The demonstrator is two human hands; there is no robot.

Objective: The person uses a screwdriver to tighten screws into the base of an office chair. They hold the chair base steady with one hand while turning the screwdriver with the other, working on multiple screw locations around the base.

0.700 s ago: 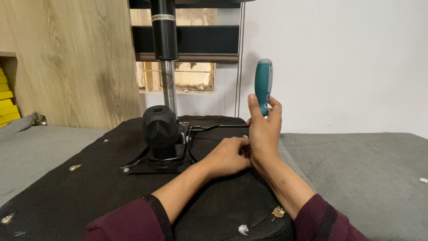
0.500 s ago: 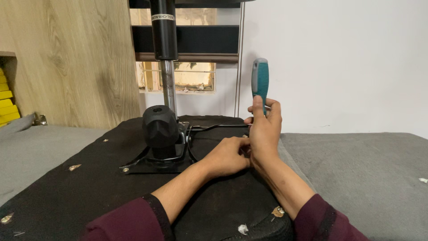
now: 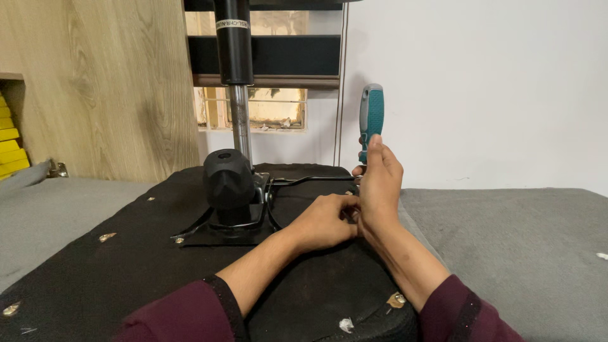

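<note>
Gripping upright teal screwdriver (image 3: 371, 114) | right hand (image 3: 379, 183) | left hand (image 3: 324, 221) beside

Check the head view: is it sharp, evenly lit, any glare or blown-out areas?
Head view: sharp and evenly lit, right hand and teal screwdriver handle crisp; window behind is bright but not blown out; black seat underside loses some shadow detail; no glare.

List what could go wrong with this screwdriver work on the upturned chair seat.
1. The right hand holds the teal-handled screwdriver upright, and the left hand is pressed close beside its lower end, which is hidden; a slip could jab the left fingers.
2. The black lever rod lies just behind both hands, so knuckles could knock it.
3. The black seat base rests on soft grey padding and may shift under pressure.
</note>
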